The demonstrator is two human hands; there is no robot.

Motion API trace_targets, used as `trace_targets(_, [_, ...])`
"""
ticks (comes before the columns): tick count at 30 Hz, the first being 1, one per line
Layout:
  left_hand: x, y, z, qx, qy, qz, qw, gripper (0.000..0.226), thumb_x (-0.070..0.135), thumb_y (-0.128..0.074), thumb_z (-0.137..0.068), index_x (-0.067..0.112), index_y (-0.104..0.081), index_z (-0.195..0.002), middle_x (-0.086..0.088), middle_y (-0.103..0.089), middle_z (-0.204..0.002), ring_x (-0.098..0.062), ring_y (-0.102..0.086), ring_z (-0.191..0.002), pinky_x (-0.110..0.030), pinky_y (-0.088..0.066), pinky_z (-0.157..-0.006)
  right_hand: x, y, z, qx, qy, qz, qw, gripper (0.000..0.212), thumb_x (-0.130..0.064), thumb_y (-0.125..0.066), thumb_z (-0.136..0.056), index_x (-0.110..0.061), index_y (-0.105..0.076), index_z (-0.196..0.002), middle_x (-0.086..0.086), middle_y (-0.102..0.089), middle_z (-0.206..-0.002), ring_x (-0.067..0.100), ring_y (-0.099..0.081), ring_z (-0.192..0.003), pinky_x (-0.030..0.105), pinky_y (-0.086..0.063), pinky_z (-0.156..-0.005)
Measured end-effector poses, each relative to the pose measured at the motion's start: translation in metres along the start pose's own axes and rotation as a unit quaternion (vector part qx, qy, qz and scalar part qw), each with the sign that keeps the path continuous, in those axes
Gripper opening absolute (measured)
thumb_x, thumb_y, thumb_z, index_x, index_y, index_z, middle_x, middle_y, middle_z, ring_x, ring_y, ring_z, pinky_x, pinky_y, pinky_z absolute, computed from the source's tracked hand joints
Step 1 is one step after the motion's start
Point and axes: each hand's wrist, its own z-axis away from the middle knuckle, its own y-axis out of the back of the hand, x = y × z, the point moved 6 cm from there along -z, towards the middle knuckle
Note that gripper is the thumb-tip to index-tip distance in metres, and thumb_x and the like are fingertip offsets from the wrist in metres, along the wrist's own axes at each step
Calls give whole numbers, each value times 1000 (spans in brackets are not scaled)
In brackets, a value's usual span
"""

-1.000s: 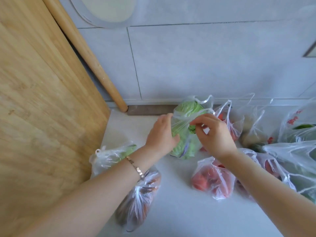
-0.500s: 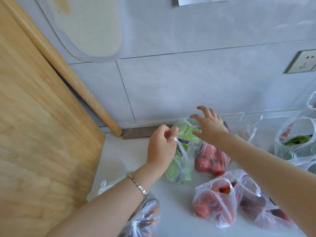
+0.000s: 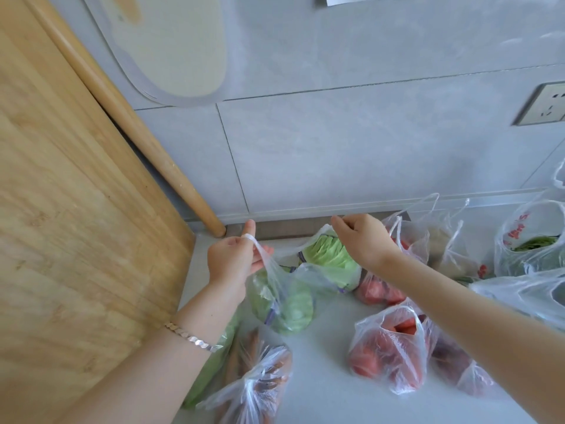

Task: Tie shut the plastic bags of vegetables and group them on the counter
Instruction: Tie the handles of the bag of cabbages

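Observation:
A clear plastic bag of green cabbage (image 3: 293, 304) lies on the grey counter (image 3: 324, 393) near the wall. My left hand (image 3: 234, 258) pinches one handle loop of this bag, with the loop hooked over the raised thumb. My right hand (image 3: 365, 240) pinches the bag's other handle above the cabbage. The two handles are stretched apart. A bag of red tomatoes (image 3: 388, 353) stands open in front of my right forearm. Another bag of tomatoes (image 3: 397, 267) sits behind my right wrist.
A bag of carrots (image 3: 253, 384) lies under my left forearm. More open bags, one with greens (image 3: 532, 243), crowd the right side. A wooden board (image 3: 76, 224) and a rolling pin (image 3: 137, 127) lean at the left. A wall socket (image 3: 547, 104) is at upper right.
My hands have drawn apart and each has taken a handle of the cabbage bag, pulling them outward. The camera has tilted up toward the wall.

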Motion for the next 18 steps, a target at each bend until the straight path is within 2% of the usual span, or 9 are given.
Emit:
trace_targets(3, [6, 15, -2, -6, 15, -4, 1000, 29, 28, -63, -86, 5, -52, -72, -12, -59, -65, -10, -60, -36, -20, -52, -40, -2, 1, 13, -9, -23, -44, 999, 40, -19, -43, -88, -14, -27, -52, 5, -29, -51, 17, -30, -53, 28, -24, -51])
trace_targets(5, [12, 22, -5, -24, 7, -28, 999, 23, 23, -63, -86, 7, -56, -72, -8, -59, -66, -5, -52, -31, -16, -49, -39, -6, -2, 21, -22, -32, -81, 996, 35, -16, -42, -87, -9, -37, -53, 8, -37, -53, 19, -36, -55, 29, -29, -55])
trace_targets(8, [14, 15, -2, -97, -20, -84, 991, 16, 18, -59, -89, 9, -60, -75, -6, -65, -75, -3, -44, -29, -15, -44, -40, -14, -14, 32, -83, -34, -120, 989, 35, -8, -35, -88, -10, -58, -62, 1, -46, -48, 15, -43, -49, 25, -40, -55])
trace_targets(10, [10, 4, 5, -163, -52, -133, 976, 9, 11, -58, -89, 11, -63, -81, -5, -68, -84, -2, -48, -34, -18, -45, -45, -18, -25, 38, -139, -30, -133, 981, 37, -2, -33, -90, -4, -64, -69, -6, -53, -46, 10, -46, -43, 20, -43, -53])
trace_targets(11, [6, -3, 10, -198, -64, -153, 966, 8, 5, -58, -87, 10, -65, -86, -3, -68, -88, -3, -53, -38, -19, -47, -48, -18, -30, 39, -162, -33, -152, 975, 38, 2, -33, -89, -5, -64, -69, -6, -57, -50, 9, -49, -42, 22, -46, -54])
trace_targets(13, [-8, -15, 17, -265, -76, -194, 941, 26, -7, -58, -84, 12, -64, -100, 6, -66, -93, -4, -61, -50, -16, -52, -53, -13, -37, 39, -194, -67, -214, 955, 37, 9, -38, -88, -11, -66, -74, -1, -65, -67, 9, -58, -48, 23, -52, -50])
trace_targets(16, [-29, -30, 19, -332, -74, -230, 912, 49, -11, -60, -80, 18, -57, -119, 8, -64, -94, -5, -64, -65, -17, -54, -64, -4, -50, 40, -260, -109, -269, 921, 14, -3, -60, -85, -4, -67, -96, 8, -68, -90, 11, -64, -72, 13, -47, -47])
trace_targets(18, [-36, -40, 19, -359, -77, -215, 905, 57, -12, -60, -79, 22, -51, -123, 4, -64, -98, -4, -63, -76, -19, -53, -73, 0, -61, 39, -294, -128, -275, 906, 25, -9, -63, -84, 1, -64, -106, 11, -65, -96, 13, -59, -79, 10, -45, -50])
